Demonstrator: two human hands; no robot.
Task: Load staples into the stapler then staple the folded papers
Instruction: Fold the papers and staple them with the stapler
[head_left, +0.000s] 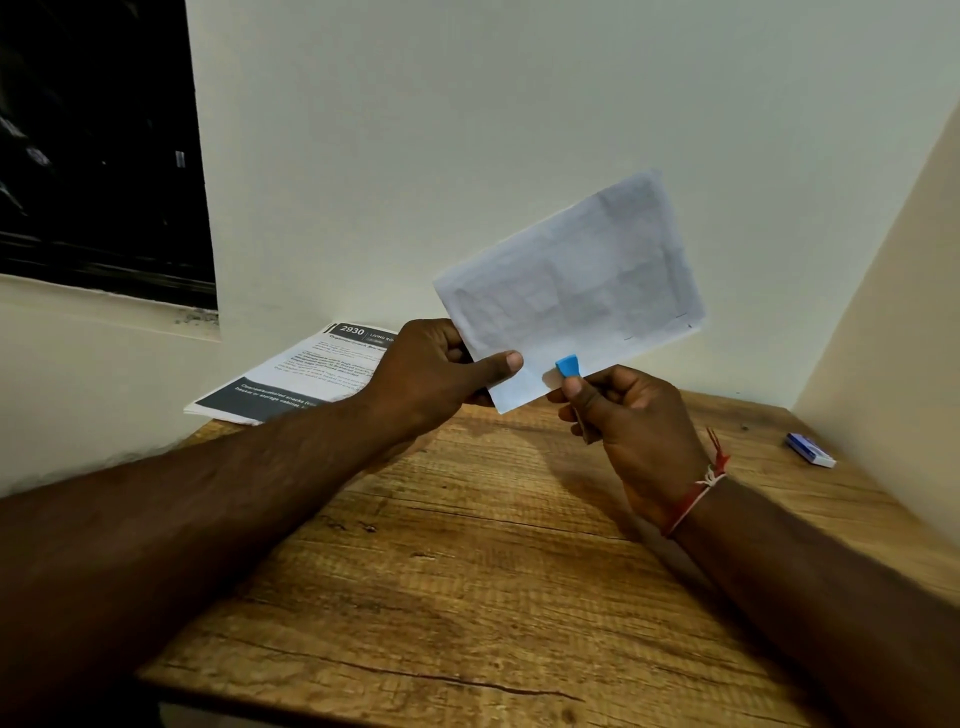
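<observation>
Blue stapler: gripped in right hand, tip set at lower edge of folded papers. Pinched papers at lower corner with left hand, above wooden table. Probably needed layers flush, stapler square to edge, one firm squeeze.

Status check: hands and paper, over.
Left hand grips folded paper aloft. Right hand holds blue stapler at its lower edge. Nothing blocking.
</observation>
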